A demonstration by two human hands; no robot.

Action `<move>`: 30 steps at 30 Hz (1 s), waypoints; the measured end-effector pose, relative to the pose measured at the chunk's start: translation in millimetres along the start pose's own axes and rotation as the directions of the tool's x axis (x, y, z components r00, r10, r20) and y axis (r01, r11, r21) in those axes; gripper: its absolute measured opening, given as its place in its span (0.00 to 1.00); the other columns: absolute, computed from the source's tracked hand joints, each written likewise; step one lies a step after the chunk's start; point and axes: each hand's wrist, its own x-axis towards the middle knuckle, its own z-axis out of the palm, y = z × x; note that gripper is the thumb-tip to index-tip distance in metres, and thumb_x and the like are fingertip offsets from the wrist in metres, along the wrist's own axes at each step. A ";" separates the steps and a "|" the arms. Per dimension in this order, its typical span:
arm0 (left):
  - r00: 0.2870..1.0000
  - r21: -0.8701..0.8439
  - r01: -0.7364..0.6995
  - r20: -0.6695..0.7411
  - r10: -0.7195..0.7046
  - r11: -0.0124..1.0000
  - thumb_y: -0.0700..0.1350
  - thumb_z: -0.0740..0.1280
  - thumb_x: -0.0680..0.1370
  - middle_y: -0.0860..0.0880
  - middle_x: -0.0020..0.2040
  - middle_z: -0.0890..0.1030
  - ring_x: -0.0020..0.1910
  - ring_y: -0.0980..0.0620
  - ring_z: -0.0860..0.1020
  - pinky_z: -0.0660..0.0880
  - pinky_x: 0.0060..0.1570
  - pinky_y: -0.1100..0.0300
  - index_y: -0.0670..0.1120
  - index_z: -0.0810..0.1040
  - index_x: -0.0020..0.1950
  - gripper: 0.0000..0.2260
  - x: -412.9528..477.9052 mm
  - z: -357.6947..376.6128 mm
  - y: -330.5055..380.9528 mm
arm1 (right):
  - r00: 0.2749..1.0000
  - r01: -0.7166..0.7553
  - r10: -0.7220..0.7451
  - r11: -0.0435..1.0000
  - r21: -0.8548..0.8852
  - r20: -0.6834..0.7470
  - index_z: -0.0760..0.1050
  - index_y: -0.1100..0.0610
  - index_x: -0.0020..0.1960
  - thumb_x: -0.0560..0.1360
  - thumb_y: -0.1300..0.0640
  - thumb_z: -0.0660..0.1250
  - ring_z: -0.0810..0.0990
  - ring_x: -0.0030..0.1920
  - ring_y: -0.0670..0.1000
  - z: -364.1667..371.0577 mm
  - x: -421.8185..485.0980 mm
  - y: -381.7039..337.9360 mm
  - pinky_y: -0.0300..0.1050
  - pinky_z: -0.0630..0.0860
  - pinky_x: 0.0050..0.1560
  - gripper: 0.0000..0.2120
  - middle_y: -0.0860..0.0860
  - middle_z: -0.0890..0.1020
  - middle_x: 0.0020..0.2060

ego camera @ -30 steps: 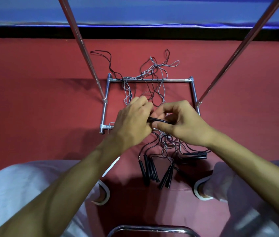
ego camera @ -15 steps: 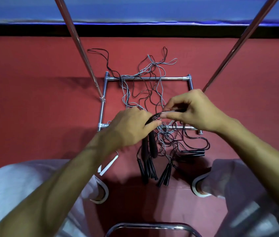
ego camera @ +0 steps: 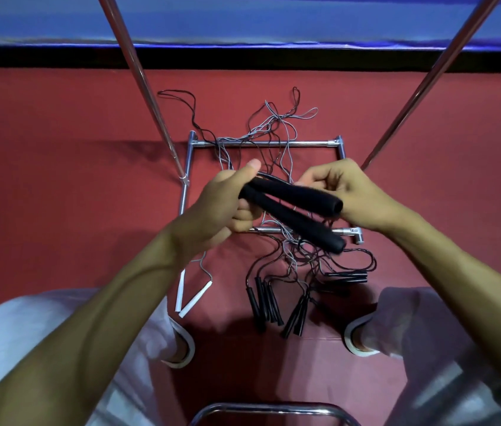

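Observation:
Two black foam handles of a skipping rope are raised above the floor, pointing right and toward me. My left hand grips them at their rope end, thumb on top. My right hand pinches the thin black cord beside the upper handle. Below the hands a tangle of black and grey cords lies across a chrome frame on the red floor. Several more black handles lie near my feet.
Two slanted chrome poles rise from the frame's sides. A pair of white handles lies by my left knee. A chrome bar curves at the bottom edge. Blue wall padding runs along the far side.
The two black handles hung down from my left hand half a second ago; now they are lifted level between both hands. My right hand has drawn the cord to the right.

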 end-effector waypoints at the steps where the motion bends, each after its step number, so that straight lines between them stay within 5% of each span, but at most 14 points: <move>1: 0.999 -0.046 -0.003 -0.034 0.002 0.999 0.51 0.57 0.87 0.53 0.27 0.56 0.22 0.58 0.54 0.50 0.23 0.70 0.47 0.67 0.37 0.19 2.7 0.3 -2.3 | 1.000 -0.001 0.001 1.000 -0.011 -0.021 0.77 0.69 0.44 0.79 0.59 0.70 0.69 0.29 0.52 5.6 1.1 4.4 0.42 0.64 0.30 0.13 0.56 0.73 0.28; 2: 0.997 -0.079 -0.007 -0.073 0.002 0.997 0.50 0.57 0.87 0.53 0.27 0.56 0.22 0.58 0.54 0.51 0.22 0.70 0.47 0.67 0.38 0.18 5.3 -0.6 -5.3 | 0.999 -0.013 0.012 1.000 -0.011 -0.031 0.78 0.65 0.42 0.79 0.65 0.67 0.72 0.28 0.52 13.2 1.1 5.6 0.43 0.68 0.30 0.08 0.55 0.75 0.27; 5: 0.975 -0.085 -0.037 -0.220 0.018 0.996 0.49 0.56 0.87 0.52 0.28 0.57 0.21 0.58 0.55 0.50 0.22 0.68 0.48 0.64 0.37 0.18 11.8 0.3 -13.5 | 0.992 -0.074 0.081 0.995 0.068 -0.097 0.81 0.54 0.43 0.80 0.74 0.57 0.75 0.23 0.55 40.6 2.1 12.5 0.47 0.72 0.28 0.21 0.53 0.76 0.22; 7: 0.933 -0.057 -0.055 -0.358 0.031 0.997 0.49 0.56 0.87 0.53 0.24 0.59 0.20 0.58 0.56 0.52 0.21 0.68 0.48 0.62 0.39 0.17 15.9 1.3 -16.8 | 0.975 -0.130 0.159 0.974 0.184 -0.152 0.80 0.63 0.46 0.84 0.66 0.61 0.79 0.26 0.54 55.6 3.9 16.0 0.44 0.72 0.33 0.11 0.49 0.76 0.22; 10: 0.826 0.047 -0.016 -0.562 0.039 0.999 0.52 0.57 0.86 0.52 0.24 0.67 0.20 0.53 0.64 0.61 0.22 0.65 0.46 0.64 0.40 0.17 26.4 -5.8 -22.1 | 0.955 -0.226 0.273 0.920 0.319 -0.111 0.78 0.68 0.50 0.85 0.59 0.60 0.79 0.26 0.51 74.7 4.6 16.2 0.41 0.71 0.31 0.14 0.46 0.68 0.19; 12: 0.752 0.249 0.053 -0.648 0.125 0.967 0.57 0.57 0.83 0.44 0.32 0.74 0.31 0.43 0.73 0.67 0.33 0.55 0.43 0.69 0.39 0.21 31.7 -10.7 -26.7 | 0.940 -0.295 0.340 0.846 0.444 -0.023 0.79 0.65 0.49 0.86 0.56 0.59 0.76 0.23 0.49 85.9 2.4 13.8 0.43 0.69 0.32 0.16 0.48 0.67 0.20; 16: 0.640 0.729 0.104 -0.570 0.516 0.677 0.50 0.57 0.86 0.32 0.41 0.80 0.42 0.34 0.75 0.62 0.44 0.47 0.36 0.73 0.37 0.24 29.3 -7.3 -30.8 | 0.824 -0.507 0.533 0.543 0.669 0.192 0.77 0.59 0.46 0.85 0.50 0.60 0.71 0.21 0.46 95.2 -1.2 4.4 0.36 0.67 0.25 0.16 0.48 0.72 0.24; 19: 0.596 0.923 0.097 -0.354 0.721 0.374 0.49 0.59 0.85 0.31 0.34 0.80 0.36 0.31 0.78 0.67 0.37 0.45 0.34 0.78 0.36 0.25 28.6 -7.6 -36.0 | 0.803 -0.548 0.550 0.526 0.651 0.231 0.77 0.59 0.46 0.85 0.51 0.59 0.66 0.19 0.45 88.6 -0.7 0.0 0.37 0.61 0.24 0.15 0.47 0.73 0.24; 22: 0.628 0.954 0.163 -0.297 0.720 0.251 0.49 0.64 0.83 0.33 0.33 0.79 0.33 0.32 0.79 0.62 0.33 0.51 0.34 0.79 0.36 0.22 25.2 -7.1 -34.8 | 0.857 -0.507 0.482 0.726 0.464 0.182 0.80 0.63 0.45 0.83 0.59 0.64 0.64 0.19 0.44 75.1 -1.8 -0.2 0.37 0.58 0.21 0.11 0.50 0.75 0.25; 24: 0.726 0.955 0.240 -0.294 0.621 0.172 0.51 0.62 0.84 0.34 0.41 0.82 0.42 0.32 0.80 0.63 0.37 0.51 0.35 0.82 0.43 0.21 20.9 -3.6 -32.7 | 0.920 -0.380 0.371 0.923 0.057 0.125 0.80 0.60 0.39 0.81 0.62 0.67 0.68 0.20 0.46 63.4 -4.1 3.8 0.38 0.63 0.22 0.12 0.51 0.80 0.26; 25: 0.772 0.956 0.264 -0.287 0.568 0.125 0.52 0.61 0.84 0.35 0.45 0.82 0.47 0.33 0.80 0.65 0.39 0.51 0.37 0.82 0.47 0.20 20.1 -2.9 -33.4 | 0.949 -0.269 0.299 0.934 -0.235 0.102 0.79 0.57 0.38 0.80 0.61 0.68 0.72 0.22 0.48 57.5 -4.7 6.5 0.40 0.69 0.25 0.12 0.51 0.82 0.27; 27: 0.845 0.958 0.278 -0.276 0.458 0.064 0.52 0.59 0.84 0.37 0.50 0.82 0.51 0.35 0.80 0.70 0.44 0.51 0.39 0.82 0.52 0.19 19.0 -2.1 -35.0 | 0.981 -0.055 0.165 0.752 -0.657 0.106 0.80 0.55 0.38 0.77 0.57 0.69 0.78 0.30 0.52 47.2 -5.3 13.0 0.46 0.77 0.36 0.09 0.50 0.82 0.29; 30: 0.910 0.972 0.233 -0.228 0.347 0.029 0.52 0.59 0.83 0.39 0.48 0.81 0.51 0.36 0.80 0.69 0.45 0.53 0.41 0.80 0.49 0.17 16.9 -0.9 -36.0 | 0.984 0.079 0.059 0.693 -0.717 0.165 0.78 0.52 0.37 0.77 0.53 0.72 0.77 0.32 0.49 36.2 -7.0 9.5 0.46 0.77 0.40 0.11 0.48 0.80 0.28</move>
